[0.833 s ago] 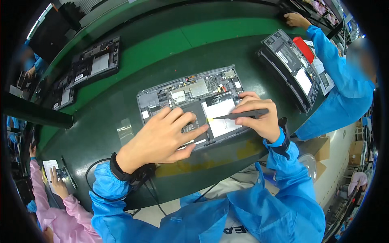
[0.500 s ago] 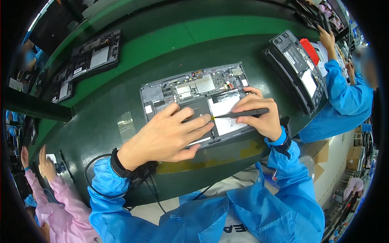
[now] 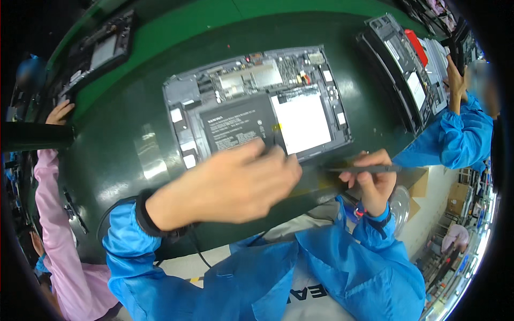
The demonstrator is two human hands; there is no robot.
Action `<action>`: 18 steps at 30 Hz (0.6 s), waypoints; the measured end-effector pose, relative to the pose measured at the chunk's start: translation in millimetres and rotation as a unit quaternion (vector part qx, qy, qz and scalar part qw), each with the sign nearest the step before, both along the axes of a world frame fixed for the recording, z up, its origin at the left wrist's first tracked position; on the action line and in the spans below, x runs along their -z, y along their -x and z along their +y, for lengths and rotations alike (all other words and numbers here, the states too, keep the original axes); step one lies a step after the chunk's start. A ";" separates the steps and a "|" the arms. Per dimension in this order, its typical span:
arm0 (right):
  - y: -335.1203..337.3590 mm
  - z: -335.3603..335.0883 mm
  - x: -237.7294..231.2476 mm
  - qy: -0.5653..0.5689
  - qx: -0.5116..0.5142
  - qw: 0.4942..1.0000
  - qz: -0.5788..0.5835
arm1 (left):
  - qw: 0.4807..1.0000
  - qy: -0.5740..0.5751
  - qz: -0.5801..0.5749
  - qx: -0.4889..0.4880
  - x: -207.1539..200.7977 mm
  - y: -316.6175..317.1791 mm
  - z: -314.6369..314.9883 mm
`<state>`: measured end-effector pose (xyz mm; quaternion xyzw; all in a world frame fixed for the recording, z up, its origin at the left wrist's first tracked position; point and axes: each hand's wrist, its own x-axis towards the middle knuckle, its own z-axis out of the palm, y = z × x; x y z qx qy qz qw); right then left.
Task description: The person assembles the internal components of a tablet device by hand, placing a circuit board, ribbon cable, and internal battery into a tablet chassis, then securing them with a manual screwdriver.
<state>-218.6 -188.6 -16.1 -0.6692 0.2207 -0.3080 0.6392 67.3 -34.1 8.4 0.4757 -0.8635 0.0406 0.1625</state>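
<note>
An opened laptop base [image 3: 184, 92] lies on the dark green bench, its circuit board [image 3: 251, 76] along the far side. In its middle sits a black battery [image 3: 241, 120] with printed text, and right of that a white rectangular part [image 3: 304, 125]. A small yellow mark [image 3: 277, 127] shows between the two. My left hand [image 3: 230, 184] hovers over the near edge of the laptop base, fingers smeared by motion. Off the near right corner, my right hand [image 3: 376, 179] grips black tweezers [image 3: 379, 168], their tip pointing left and apart from the laptop.
Stacked laptop bases [image 3: 401, 75] stand at the right, beside a red piece [image 3: 416, 48] and a co-worker in blue. Another opened base [image 3: 99, 53] lies far left, near a pink-sleeved co-worker's hand [image 3: 60, 112]. Clear tape [image 3: 151, 152] lies on the bench; a dark post [image 3: 40, 137] juts in at left.
My right hand has drawn the tweezers away from the laptop, toward me and right. My left hand has shifted nearer me, uncovering the battery. The co-worker's pink-sleeved arm has reached farther forward.
</note>
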 end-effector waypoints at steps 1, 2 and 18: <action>9.4 5.2 2.5 0.025 -0.005 0.999 0.025 | 0.996 0.052 -0.060 0.042 2.0 8.9 3.2; 18.5 9.7 6.6 0.051 -0.012 0.997 0.049 | 0.995 0.041 -0.067 0.068 4.0 20.0 8.9; 24.7 32.6 18.9 0.289 -0.078 0.944 0.136 | 0.994 -0.021 -0.090 0.054 34.7 42.4 14.8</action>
